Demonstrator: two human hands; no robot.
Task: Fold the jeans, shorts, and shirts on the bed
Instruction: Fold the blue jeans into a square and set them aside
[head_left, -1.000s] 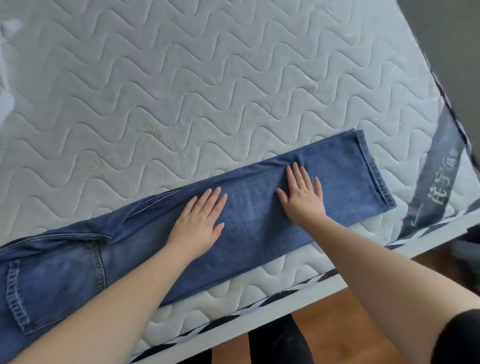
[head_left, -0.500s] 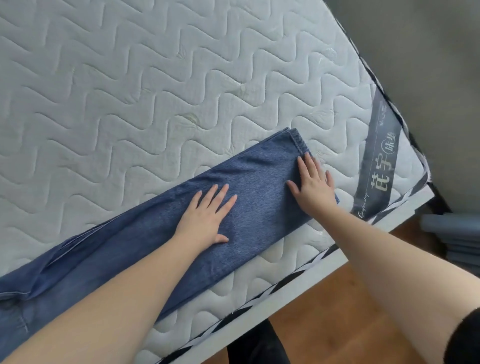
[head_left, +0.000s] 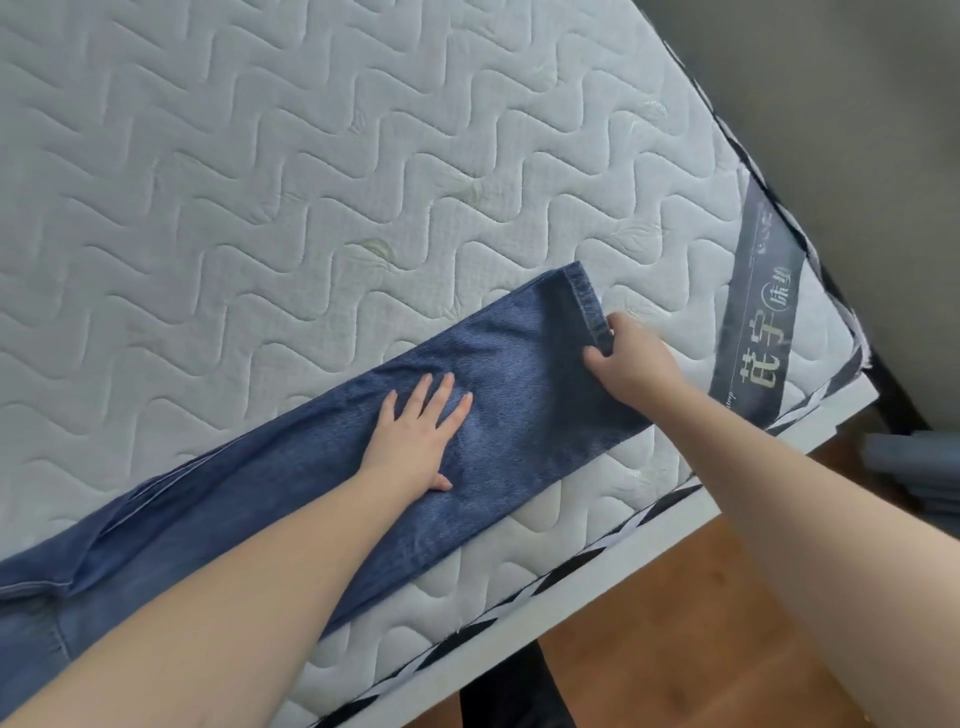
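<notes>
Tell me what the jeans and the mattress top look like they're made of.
The jeans look like matte mid-blue denim: fine diagonal weave, stitched hem. The mattress top looks like soft white quilted knit fabric, with wavy stitched channels that puff between seams; the fibre can't be told.

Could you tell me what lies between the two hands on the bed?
Only jeans: bare denim between left hand and right hand, head view.

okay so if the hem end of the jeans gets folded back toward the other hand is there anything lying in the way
Nothing visible does. The right hand grips the hem of the jeans, and the left hand presses flat on the leg. Between the two hands there is only bare denim, lying on the mattress.
</notes>
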